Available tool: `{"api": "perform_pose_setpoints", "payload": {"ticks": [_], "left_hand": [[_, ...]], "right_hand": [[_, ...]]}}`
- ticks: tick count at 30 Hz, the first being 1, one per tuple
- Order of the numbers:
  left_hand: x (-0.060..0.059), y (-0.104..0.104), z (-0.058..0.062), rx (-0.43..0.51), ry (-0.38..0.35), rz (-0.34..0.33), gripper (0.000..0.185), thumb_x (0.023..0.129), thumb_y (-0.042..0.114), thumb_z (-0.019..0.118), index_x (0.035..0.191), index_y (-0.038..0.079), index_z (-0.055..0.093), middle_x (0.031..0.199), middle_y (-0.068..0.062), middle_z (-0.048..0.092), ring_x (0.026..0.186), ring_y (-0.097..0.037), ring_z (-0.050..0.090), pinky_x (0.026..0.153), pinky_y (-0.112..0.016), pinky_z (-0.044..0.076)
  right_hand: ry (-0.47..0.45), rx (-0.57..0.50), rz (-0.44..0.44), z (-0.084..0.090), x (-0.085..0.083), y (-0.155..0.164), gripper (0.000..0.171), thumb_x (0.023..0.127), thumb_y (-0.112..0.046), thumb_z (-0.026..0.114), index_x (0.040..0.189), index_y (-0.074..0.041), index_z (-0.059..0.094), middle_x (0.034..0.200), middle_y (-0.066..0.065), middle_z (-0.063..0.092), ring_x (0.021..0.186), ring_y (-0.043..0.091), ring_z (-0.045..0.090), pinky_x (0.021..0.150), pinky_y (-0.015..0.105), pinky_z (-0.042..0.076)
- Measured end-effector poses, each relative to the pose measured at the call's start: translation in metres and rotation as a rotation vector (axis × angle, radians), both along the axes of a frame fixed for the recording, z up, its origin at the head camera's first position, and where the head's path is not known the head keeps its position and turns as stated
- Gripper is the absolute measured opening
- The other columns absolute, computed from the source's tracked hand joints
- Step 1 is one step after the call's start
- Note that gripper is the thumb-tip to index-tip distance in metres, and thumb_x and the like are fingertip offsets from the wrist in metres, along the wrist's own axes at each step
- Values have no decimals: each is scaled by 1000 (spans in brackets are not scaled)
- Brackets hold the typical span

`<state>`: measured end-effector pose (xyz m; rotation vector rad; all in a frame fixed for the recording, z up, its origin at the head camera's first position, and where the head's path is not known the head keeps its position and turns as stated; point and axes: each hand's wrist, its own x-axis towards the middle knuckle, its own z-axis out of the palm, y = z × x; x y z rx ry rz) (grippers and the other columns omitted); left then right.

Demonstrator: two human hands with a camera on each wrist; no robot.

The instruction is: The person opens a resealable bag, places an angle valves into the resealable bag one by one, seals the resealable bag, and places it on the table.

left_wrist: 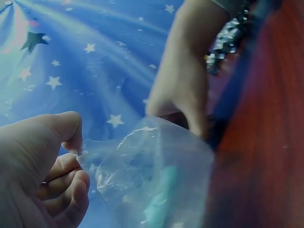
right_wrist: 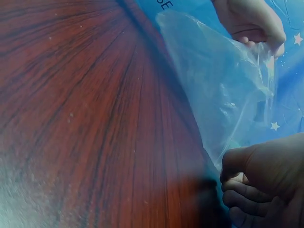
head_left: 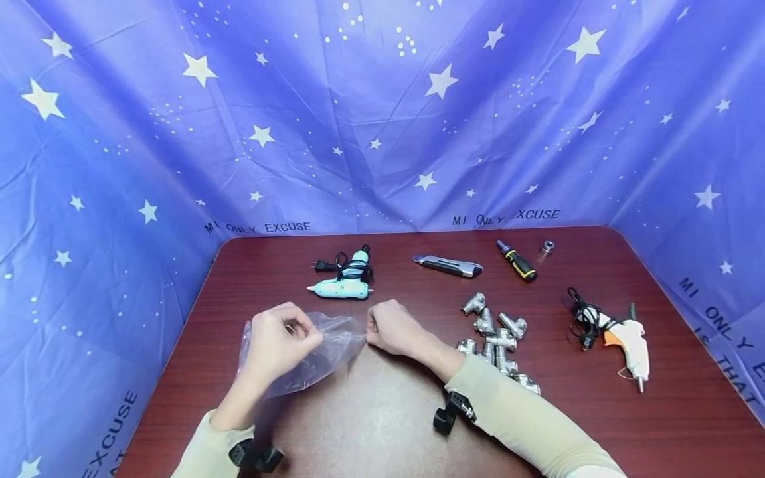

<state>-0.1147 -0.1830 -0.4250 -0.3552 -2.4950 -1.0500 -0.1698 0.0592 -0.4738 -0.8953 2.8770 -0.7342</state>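
Bag: a clear plastic bag (head_left: pixel 311 348) lies over the near-left part of the table (head_left: pixel 382 411), stretched between the two hands; its long axis runs left to right.
Bag's mouth: the pinched edge faces up and toward the far side; the body sags toward the near left.
Left hand: the left hand (head_left: pixel 277 342) pinches the left edge of the bag, thumb pressed against curled fingers (left_wrist: pixel 66 190), as the left wrist view shows.
Right hand: the right hand (head_left: pixel 394 326) pinches the right corner of the bag, fingers curled together on the film.
Teal glue gun: a teal glue gun (head_left: pixel 343 282) with its coiled cord lies just beyond the bag, nozzle pointing left.
Pipe fittings: a heap of metal pipe fittings (head_left: pixel 496 338) sits just right of the right forearm.
White glue gun: a white glue gun (head_left: pixel 627 342) lies near the right edge, nozzle toward the near side.
Far row: a utility knife (head_left: pixel 448 266), a screwdriver (head_left: pixel 516 260) and a small metal socket (head_left: pixel 546 247) lie along the far side.
Backdrop: blue star-printed cloth (head_left: pixel 382 113) hangs behind and beside the table.
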Motion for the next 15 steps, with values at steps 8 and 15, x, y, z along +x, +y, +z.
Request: {"api": "perform_pose_setpoints", "payload": {"ticks": [8, 15], "left_hand": [[-1, -2, -2, 6, -17, -3, 28, 66, 3, 76, 59, 26, 62, 57, 10, 54, 50, 0, 47, 48, -15, 39], [-3, 5, -12, -8, 7, -29, 27, 65, 4, 75, 58, 25, 60, 58, 10, 55, 51, 3, 48, 49, -14, 40]], "right_hand": [[22, -27, 19, 6, 1, -1, 17, 85, -8, 73, 72, -16, 65, 64, -10, 56, 63, 5, 53, 63, 24, 50], [19, -273, 57, 19, 4, -6, 8, 91, -10, 77, 94, -9, 70, 79, -3, 73, 66, 2, 65, 68, 20, 58]]}}
